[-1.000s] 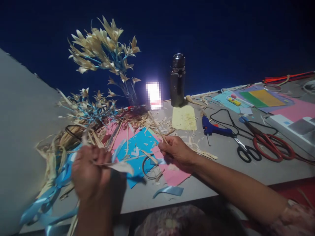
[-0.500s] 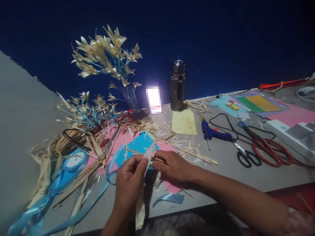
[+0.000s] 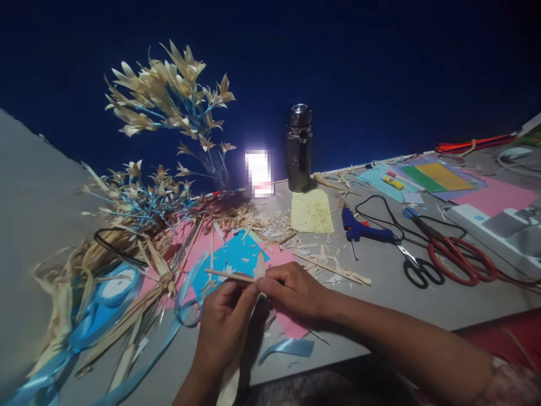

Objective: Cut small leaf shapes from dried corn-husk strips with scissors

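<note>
My left hand is closed around a thin tan stick that points out to the left above its fingers. A pale strip of dried husk crosses the stick; its pointed tip stands up between my hands, and its long tail hangs below my left hand. With thumb and fingers pinched, my right hand presses the strip at the stick. The fingertips of both hands meet there, so the stick's right end is hidden. Beneath them lies a blue paper sheet strewn with scraps, on top of pink paper.
Left are dried-husk flowers, a ribbon roll and husk strips. Behind stand a glowing, pixelated screen and a dark flask. On the right lie a blue glue gun, black-handled scissors, red-handled scissors and a power strip.
My right hand's fingertips have moved left onto the husk strip, against my left fingertips. The stick now lies flatter and reaches further left. The view has shifted slightly.
</note>
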{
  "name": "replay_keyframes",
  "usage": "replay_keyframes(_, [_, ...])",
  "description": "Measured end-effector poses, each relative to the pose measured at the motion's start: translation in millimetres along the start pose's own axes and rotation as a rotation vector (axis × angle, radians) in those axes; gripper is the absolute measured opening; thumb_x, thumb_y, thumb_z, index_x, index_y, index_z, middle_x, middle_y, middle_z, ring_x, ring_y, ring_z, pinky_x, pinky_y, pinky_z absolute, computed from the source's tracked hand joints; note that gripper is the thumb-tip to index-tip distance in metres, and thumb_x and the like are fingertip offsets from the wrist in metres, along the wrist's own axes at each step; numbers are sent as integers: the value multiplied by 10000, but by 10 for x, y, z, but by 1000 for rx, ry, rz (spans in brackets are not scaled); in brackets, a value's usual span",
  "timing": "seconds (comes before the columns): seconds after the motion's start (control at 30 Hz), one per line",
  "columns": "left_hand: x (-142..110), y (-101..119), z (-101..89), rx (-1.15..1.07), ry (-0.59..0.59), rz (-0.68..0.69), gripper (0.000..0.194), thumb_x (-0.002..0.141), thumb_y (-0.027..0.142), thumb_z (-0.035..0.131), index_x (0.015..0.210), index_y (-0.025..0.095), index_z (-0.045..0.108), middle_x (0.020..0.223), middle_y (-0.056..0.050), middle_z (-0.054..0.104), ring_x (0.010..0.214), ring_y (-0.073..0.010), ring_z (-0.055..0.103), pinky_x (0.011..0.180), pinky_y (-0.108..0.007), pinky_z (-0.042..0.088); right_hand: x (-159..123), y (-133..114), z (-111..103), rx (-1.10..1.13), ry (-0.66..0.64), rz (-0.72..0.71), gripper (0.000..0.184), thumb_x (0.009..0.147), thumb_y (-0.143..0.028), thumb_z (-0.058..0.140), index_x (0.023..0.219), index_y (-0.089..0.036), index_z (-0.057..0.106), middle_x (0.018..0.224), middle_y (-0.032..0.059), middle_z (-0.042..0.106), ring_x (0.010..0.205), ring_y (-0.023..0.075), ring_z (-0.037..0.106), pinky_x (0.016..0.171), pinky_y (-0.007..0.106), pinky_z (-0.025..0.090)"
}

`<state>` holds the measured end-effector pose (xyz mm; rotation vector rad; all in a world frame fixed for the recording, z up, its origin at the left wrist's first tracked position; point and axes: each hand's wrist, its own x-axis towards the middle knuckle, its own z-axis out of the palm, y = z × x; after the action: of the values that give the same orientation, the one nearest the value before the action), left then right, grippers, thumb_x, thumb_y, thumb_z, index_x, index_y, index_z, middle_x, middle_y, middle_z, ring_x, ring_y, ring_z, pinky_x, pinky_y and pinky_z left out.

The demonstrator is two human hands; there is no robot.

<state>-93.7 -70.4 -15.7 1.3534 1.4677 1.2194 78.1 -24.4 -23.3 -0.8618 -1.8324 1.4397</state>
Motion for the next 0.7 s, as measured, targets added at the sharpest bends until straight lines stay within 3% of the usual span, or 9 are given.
replay_keyframes(0.1, [-19, 12, -92, 74, -69, 71, 141, 840, 304, 713, 766, 198, 768, 731, -35, 732, 678, -183, 643, 638, -256, 509, -16, 16, -1, 266, -125, 84, 564, 934, -631, 531, 604, -174, 527, 512, -33, 477, 481, 102, 439, 484, 233, 305])
replay_keyframes(0.2, [-48, 19, -156, 84, -134, 124, 155, 857, 291, 698, 743, 212, 766, 676, -18, 688, 632, -166, 596, 592, -243, 482, -15, 37, 18, 467, -218, 152, 571, 870, -660, 617, 590, -168, 542, 461, -61, 413, 426, 77, 348, 442, 225, 235])
replay_keyframes(0.4, [-82, 41, -136, 28, -94, 101, 113, 849, 288, 710, 786, 220, 775, 768, -37, 727, 731, -198, 657, 707, -278, 514, 21, 36, 18, 789, -308, 299, 531, 822, -585, 721, 564, -164, 525, 409, -97, 327, 370, 46, 194, 386, 223, 102])
replay_keyframes(0.47, [-84, 68, -134, 17, -95, 73, 150, 842, 313, 720, 741, 205, 744, 708, -26, 688, 677, -181, 625, 655, -262, 491, 40, 35, -43, 887, -382, 339, 527, 825, -563, 729, 557, -175, 494, 403, -105, 310, 366, 45, 166, 372, 215, 95])
replay_keyframes(0.57, [-83, 127, -150, -43, -83, 31, 250, 823, 366, 742, 666, 187, 665, 588, 18, 554, 538, -121, 487, 514, -217, 400, 65, 50, -147, 876, -414, 345, 532, 881, -580, 664, 579, -172, 504, 422, -110, 287, 375, 49, 150, 372, 209, 111])
replay_keyframes(0.7, [-81, 175, -161, -161, 5, -60, 278, 810, 422, 747, 693, 189, 651, 551, 37, 534, 472, -99, 428, 449, -198, 364, 53, 49, -149, 608, -286, 249, 614, 885, -726, 540, 701, -145, 621, 504, -65, 387, 436, 82, 343, 427, 215, 255])
